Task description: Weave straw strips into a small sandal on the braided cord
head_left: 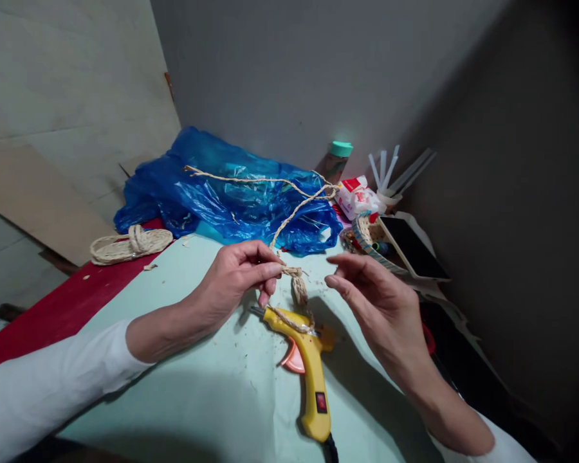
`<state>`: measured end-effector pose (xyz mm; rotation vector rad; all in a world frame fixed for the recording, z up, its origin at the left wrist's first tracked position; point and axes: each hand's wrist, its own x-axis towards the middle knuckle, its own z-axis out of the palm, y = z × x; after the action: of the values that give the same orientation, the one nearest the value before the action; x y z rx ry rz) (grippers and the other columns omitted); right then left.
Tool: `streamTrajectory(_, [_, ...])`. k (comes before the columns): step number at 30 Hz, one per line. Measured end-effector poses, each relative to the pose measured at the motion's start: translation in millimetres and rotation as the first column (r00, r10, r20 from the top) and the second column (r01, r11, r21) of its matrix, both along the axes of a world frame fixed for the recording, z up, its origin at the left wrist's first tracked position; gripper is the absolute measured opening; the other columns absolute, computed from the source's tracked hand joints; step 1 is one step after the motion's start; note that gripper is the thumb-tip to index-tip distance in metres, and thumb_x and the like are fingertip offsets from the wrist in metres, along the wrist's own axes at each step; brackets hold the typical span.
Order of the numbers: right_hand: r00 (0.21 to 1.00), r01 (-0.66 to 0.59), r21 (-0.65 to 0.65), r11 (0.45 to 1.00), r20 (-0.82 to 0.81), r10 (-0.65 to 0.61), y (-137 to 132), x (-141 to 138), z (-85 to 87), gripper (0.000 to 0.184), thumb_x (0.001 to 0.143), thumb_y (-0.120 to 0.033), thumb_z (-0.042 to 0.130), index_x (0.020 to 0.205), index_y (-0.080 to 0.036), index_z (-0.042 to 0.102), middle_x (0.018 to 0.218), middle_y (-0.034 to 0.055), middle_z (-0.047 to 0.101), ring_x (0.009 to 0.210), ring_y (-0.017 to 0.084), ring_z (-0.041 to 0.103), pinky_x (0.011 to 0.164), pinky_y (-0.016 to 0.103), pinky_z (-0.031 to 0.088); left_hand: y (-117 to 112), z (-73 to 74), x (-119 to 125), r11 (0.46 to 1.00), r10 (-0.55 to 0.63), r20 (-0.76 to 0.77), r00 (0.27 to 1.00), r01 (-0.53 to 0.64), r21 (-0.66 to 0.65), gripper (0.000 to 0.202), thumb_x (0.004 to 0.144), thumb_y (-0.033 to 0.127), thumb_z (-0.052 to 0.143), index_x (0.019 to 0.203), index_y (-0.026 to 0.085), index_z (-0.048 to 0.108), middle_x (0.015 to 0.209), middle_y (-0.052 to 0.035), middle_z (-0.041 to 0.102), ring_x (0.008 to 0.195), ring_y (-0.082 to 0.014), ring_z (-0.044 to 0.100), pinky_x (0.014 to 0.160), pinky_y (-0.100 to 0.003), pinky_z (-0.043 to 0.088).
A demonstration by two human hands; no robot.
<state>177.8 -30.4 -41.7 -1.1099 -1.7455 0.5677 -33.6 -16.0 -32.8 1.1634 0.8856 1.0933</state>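
Observation:
Between the thumb and fingers of my left hand (251,273) is pinched a piece of braided straw cord (298,288), its looped part hanging down on the right. A long twisted end of cord runs up and back over the blue plastic bag. My right hand (376,302) is held just right of the piece, thumb and fingertips apart, with nothing visible between them. Below both hands a yellow glue gun (311,373) with an orange trigger lies on the pale green surface (212,386). Part of the cord crosses the gun's barrel.
A small woven straw slipper (131,244) lies at left on red cloth (77,302). The blue plastic bag (212,186) covers the back. To the right stand a green-lidded jar (336,161), white glue sticks (390,167), a basket (367,235) and a dark-screened tablet (412,247).

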Motion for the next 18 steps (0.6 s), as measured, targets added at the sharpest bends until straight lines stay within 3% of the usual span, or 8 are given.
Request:
streamTrajectory(1, [0.999,0.013,0.027,1.0,0.03,-0.014,1.3,1.7,-0.1,0.012,0.088,-0.025,0.064,0.1,-0.022,0.068,0.089,0.0027,0.066,0.08,0.016,0.062,0.073,0.029,0.049,1.0,-0.2,-1.2,0.999,-0.012,0.048,0.999,0.014,-0.038,0.008,0.081,0.018,0.068,0.081,0.015,0.061,0.057,0.0034,0.058,0.045,-0.0052,0.051,0.046,-0.015,0.043])
streamTrajectory(3, [0.998,-0.001,0.065,0.998,0.062,-0.003,2.4,3.5,-1.0,0.008,0.089,-0.022,0.063,0.09,-0.022,0.071,0.085,0.0029,0.068,0.078,0.016,0.063,0.07,0.03,0.049,2.3,-0.6,-2.8,0.993,-0.043,0.119,0.992,0.056,-0.108,0.008,0.082,0.018,0.067,0.083,0.015,0.06,0.057,0.0037,0.055,0.047,-0.0045,0.049,0.045,-0.013,0.04])
streamTrajectory(6, [1.0,-0.03,0.047,0.998,0.011,0.029,0.9,2.4,-1.2,0.012,0.091,-0.021,0.06,0.094,-0.021,0.072,0.076,0.0018,0.069,0.07,0.016,0.064,0.067,0.03,0.049,3.3,-1.0,-2.3,0.979,-0.078,0.181,0.98,0.11,-0.171,0.007,0.082,0.016,0.067,0.083,0.014,0.06,0.059,0.0032,0.052,0.049,-0.0047,0.046,0.044,-0.013,0.038])
streamTrajectory(9, [0.998,-0.032,-0.051,0.998,-0.05,0.03,-3.2,-1.6,3.3,0.018,0.095,-0.028,0.052,0.099,-0.019,0.067,0.069,0.0,0.065,0.063,0.014,0.063,0.064,0.028,0.049,3.0,0.3,1.8,0.964,-0.107,0.232,0.967,0.158,-0.213,0.008,0.079,0.013,0.067,0.082,0.014,0.06,0.06,0.0035,0.048,0.05,-0.0049,0.043,0.045,-0.013,0.037])
streamTrajectory(13, [0.981,-0.079,-0.128,0.989,0.166,0.1,-8.9,-7.0,10.0,0.018,0.097,-0.033,0.047,0.101,-0.02,0.058,0.07,-0.0014,0.064,0.062,0.014,0.059,0.061,0.024,0.044,0.0,6.1,14.3,0.941,-0.157,0.246,0.956,0.22,-0.256,0.009,0.076,0.014,0.07,0.08,0.013,0.061,0.06,0.0029,0.049,0.05,-0.0045,0.042,0.044,-0.013,0.034])
streamTrajectory(15, [0.943,-0.085,-0.048,0.995,0.32,0.096,-9.7,-7.7,8.6,0.019,0.098,-0.033,0.044,0.091,-0.019,0.055,0.072,0.0,0.063,0.061,0.014,0.056,0.057,0.024,0.04,-0.9,10.1,22.6,0.932,-0.176,0.221,0.959,0.235,-0.277,0.011,0.075,0.016,0.071,0.077,0.012,0.061,0.058,0.0024,0.049,0.048,-0.0041,0.041,0.042,-0.013,0.031])
streamTrajectory(18, [0.889,-0.052,0.167,0.985,0.457,-0.031,-8.0,-4.5,2.5,0.027,0.1,-0.03,0.038,0.076,-0.02,0.047,0.064,-0.0009,0.055,0.053,0.012,0.046,0.051,0.025,0.031,0.2,17.1,35.0,0.927,-0.201,0.17,0.965,0.243,-0.284,0.016,0.074,0.02,0.072,0.072,0.012,0.059,0.053,0.0033,0.047,0.044,-0.0033,0.037,0.039,-0.012,0.025])
